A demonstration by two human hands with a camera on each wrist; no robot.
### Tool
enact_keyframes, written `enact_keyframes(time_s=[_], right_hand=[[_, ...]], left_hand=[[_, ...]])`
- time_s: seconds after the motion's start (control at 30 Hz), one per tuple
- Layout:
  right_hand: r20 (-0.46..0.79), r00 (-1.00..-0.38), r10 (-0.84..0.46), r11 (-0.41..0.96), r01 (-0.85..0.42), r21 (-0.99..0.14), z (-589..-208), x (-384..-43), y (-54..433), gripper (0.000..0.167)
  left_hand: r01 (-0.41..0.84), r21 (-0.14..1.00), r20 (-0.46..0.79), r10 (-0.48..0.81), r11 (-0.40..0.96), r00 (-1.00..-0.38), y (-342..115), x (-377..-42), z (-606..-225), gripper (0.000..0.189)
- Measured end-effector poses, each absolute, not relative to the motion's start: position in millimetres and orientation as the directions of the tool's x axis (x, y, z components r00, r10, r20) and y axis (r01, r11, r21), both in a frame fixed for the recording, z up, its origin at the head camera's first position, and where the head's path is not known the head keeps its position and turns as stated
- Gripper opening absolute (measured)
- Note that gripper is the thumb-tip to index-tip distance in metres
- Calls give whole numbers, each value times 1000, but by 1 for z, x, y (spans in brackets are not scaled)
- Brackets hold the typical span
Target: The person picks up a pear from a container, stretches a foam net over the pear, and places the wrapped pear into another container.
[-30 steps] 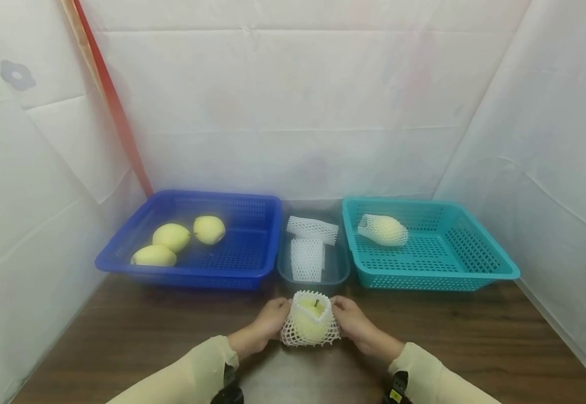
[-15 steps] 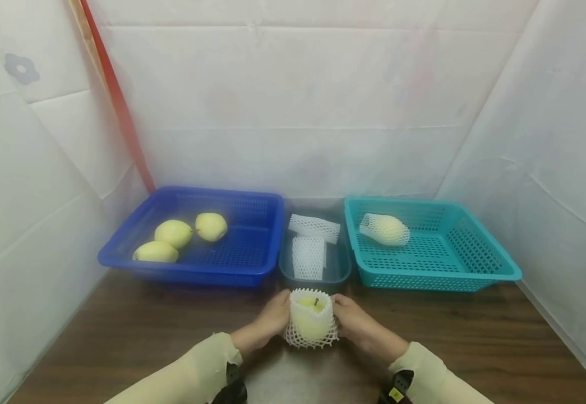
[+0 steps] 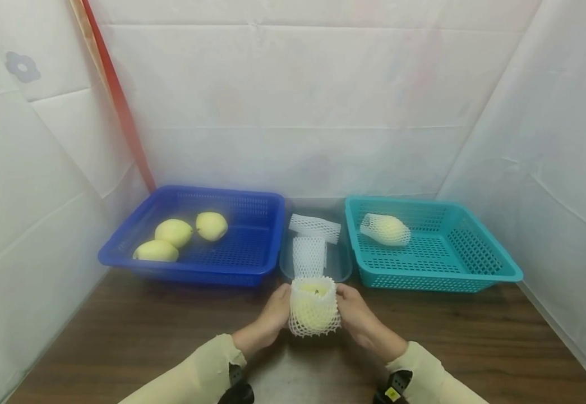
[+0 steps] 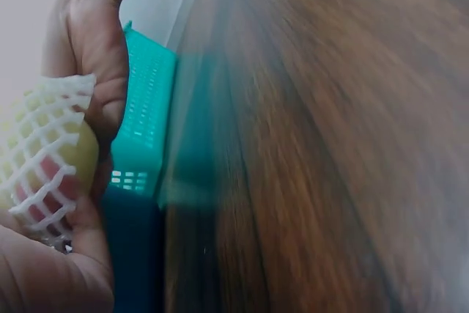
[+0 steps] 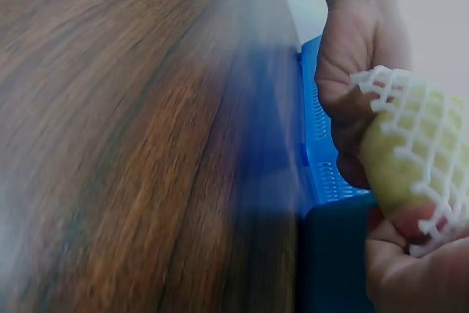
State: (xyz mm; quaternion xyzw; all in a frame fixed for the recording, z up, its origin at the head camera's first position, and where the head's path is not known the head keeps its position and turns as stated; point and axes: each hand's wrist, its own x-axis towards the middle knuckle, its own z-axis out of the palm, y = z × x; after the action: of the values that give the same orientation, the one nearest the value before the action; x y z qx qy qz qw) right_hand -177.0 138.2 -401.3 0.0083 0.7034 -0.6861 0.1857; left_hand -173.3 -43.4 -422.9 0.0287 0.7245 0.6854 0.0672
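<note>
Fruit [image 5: 386, 163] has just moved up or forward, left hand [image 3: 275, 313] and right hand [image 3: 357, 315] gripping its foam net [image 3: 317, 321]; base partly bare, so wrapping seems unfinished.

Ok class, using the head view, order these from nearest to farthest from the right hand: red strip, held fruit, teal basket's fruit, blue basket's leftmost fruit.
1. Held fruit, touching the right hand.
2. Netted fruit, in the teal basket, right.
3. Leftmost fruit, in the blue basket, left.
4. Red strip, upper left.
</note>
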Motion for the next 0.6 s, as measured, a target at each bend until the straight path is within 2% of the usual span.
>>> enact_keyframes(time_s=[0.13,0.3,0.47,0.6], right_hand=[[-239,-954,-184,7,242,-970,-402,-178,134,35],[-253,-956,-147,-35,261,-965,-401,-180,130,37],[-268,-947,-176,12,271,-963,-402,-180,134,40],[-251,-949,-193,134,228,-964,-400,-180,140,40]], left_hand=[[-85,990,-68,143,-114,-987,-37,-174,-424,25],[-134,950,-80,193,-284,-978,-30,-175,-427,34],[-195,915,-116,233,-353,-966,-28,-177,-431,28],[-243,890,-146,264,-385,-953,-30,-176,-431,19]])
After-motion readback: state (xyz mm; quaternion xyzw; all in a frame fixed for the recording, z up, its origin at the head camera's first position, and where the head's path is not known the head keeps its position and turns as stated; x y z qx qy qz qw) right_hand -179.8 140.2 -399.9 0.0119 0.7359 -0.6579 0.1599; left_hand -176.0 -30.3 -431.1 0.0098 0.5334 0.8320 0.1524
